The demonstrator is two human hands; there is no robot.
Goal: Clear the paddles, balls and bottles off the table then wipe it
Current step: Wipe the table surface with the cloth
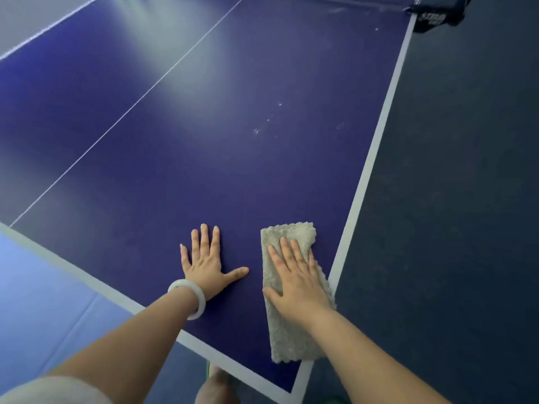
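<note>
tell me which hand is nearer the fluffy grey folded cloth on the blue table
Right. The right hand lies flat on the fluffy grey cloth; the left hand lies flat on the blue table beside it, apart.

Grey cloth lies on the blue table.
</note>
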